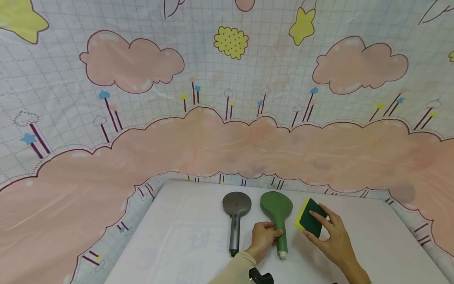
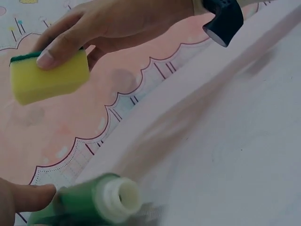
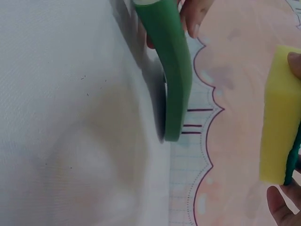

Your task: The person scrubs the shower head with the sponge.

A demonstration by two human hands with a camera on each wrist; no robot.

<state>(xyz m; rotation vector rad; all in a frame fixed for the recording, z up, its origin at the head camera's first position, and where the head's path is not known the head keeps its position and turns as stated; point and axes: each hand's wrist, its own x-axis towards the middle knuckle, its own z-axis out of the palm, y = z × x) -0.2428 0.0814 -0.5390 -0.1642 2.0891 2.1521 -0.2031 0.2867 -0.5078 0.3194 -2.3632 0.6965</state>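
A green shower head [image 1: 276, 205] has its round head toward the far side of the white table, and my left hand [image 1: 262, 238] grips its handle. Its white threaded end [image 2: 123, 200] faces the left wrist camera. To the right, my right hand [image 1: 335, 240] pinches a sponge [image 1: 312, 221] between thumb and fingers, raised above the table and apart from the shower head. The sponge is yellow foam with a dark green scouring side. In the right wrist view the green shower head [image 3: 173, 70] shows edge-on, and the yellow foam [image 3: 278, 113] is at the right.
A grey shower head [image 1: 236, 205] lies left of my left hand, its handle pointing toward me. The white table [image 1: 170, 236] extends to both sides. Behind it hangs a patterned cloth [image 1: 227, 146] with clouds and stars. A black wrist device [image 1: 261, 276] shows at the bottom.
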